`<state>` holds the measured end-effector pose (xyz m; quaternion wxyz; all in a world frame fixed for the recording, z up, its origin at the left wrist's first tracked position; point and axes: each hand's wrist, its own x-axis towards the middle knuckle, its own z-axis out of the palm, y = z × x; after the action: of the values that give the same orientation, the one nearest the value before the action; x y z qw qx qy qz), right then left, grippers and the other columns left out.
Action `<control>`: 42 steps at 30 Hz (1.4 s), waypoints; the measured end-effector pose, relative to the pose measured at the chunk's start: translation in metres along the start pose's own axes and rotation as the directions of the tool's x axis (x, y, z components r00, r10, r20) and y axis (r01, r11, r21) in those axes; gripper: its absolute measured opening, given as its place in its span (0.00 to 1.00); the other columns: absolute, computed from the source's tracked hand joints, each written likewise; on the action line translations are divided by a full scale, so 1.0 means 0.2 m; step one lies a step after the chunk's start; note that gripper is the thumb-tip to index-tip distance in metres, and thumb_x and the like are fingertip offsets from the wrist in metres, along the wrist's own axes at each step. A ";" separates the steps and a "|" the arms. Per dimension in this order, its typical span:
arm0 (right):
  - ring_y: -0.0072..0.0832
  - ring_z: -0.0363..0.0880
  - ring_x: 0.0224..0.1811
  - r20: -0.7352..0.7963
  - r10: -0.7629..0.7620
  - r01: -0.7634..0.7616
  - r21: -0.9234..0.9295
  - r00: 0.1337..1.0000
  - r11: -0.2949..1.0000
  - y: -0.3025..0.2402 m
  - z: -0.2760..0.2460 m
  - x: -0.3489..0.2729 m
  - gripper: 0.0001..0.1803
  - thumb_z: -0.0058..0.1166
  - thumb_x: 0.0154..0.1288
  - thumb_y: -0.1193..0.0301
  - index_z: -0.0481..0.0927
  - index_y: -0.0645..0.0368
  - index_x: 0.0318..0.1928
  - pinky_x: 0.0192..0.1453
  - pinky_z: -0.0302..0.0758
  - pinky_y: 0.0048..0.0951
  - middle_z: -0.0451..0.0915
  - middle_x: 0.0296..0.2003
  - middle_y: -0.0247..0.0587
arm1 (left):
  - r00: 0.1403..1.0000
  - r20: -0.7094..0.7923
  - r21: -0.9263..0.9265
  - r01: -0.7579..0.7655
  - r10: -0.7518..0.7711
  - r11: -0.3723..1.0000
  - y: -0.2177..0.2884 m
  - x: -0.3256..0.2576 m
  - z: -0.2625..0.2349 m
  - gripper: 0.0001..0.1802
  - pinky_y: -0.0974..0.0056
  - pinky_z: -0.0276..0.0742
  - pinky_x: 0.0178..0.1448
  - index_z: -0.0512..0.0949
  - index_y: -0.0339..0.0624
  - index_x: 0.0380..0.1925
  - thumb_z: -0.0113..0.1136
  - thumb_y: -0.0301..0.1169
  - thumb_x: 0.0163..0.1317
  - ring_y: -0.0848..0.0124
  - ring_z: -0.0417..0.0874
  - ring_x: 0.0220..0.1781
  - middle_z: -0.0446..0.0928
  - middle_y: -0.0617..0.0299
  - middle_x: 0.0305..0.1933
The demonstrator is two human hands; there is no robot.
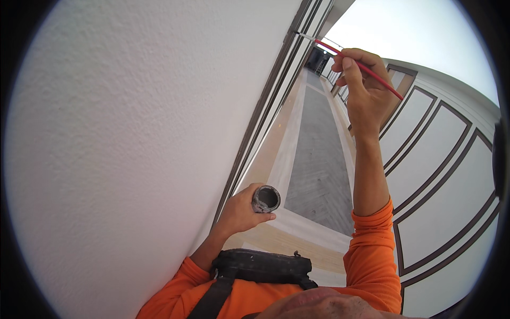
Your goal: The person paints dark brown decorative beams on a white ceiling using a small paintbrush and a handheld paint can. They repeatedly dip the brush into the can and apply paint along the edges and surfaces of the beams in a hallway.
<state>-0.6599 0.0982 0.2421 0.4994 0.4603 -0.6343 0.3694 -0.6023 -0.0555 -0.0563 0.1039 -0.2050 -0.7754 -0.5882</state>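
My right hand [364, 87] is raised and closed in a pinch around a thin paintbrush [383, 83] with a red handle. The brush's dark tip meets the dark-striped moulding [276, 74] along the edge of the white wall. Lower down, my left hand [239, 212] wraps round a small round pot [266, 199], with its open mouth facing up and grey smears on its rim. Inside the pot it looks dark grey; how full it is I cannot tell. The left hand is close beside the lower part of the moulding.
A textured white wall [133, 133] fills the left side. Beyond my hands runs a corridor floor with a grey patterned strip [321, 149] and pale borders. On the right stands a white wall with dark-framed panels [435, 154]. A black bag [260, 264] is strapped across my chest.
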 end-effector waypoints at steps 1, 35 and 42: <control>0.21 0.88 0.38 0.016 -0.009 0.010 -0.016 1.000 1.000 0.00 0.00 0.00 0.05 0.60 0.73 0.76 0.85 0.60 0.46 0.39 0.85 0.23 0.88 0.36 0.37 | 1.000 0.001 0.001 -0.007 0.007 1.000 0.00 0.00 0.00 0.40 0.57 0.82 0.60 0.76 0.44 0.60 0.85 0.39 0.46 0.55 0.88 0.56 0.85 0.52 0.53; 0.17 0.83 0.33 0.311 0.798 -0.806 -0.138 0.517 0.576 -0.20 -0.20 -1.14 0.04 0.63 0.69 0.75 0.86 0.62 0.40 0.34 0.76 0.20 0.87 0.32 0.33 | 0.996 0.042 -0.047 -0.083 0.085 0.995 -0.18 0.09 0.06 0.41 0.61 0.82 0.61 0.77 0.42 0.60 0.86 0.29 0.43 0.64 0.87 0.56 0.85 0.56 0.53; 0.15 0.83 0.31 0.365 0.754 -0.731 -0.233 0.546 0.642 -0.17 -0.14 -1.14 0.03 0.63 0.68 0.75 0.87 0.60 0.40 0.32 0.74 0.19 0.87 0.30 0.31 | 0.994 0.038 -0.010 -0.107 0.107 0.994 -0.18 0.09 0.07 0.41 0.59 0.82 0.62 0.77 0.45 0.60 0.87 0.31 0.43 0.61 0.87 0.57 0.85 0.57 0.55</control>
<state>-0.6021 0.1631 0.0272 0.1552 0.2047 -0.8717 0.4173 -0.6342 -0.0470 -0.0845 0.1197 -0.2579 -0.7627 -0.5809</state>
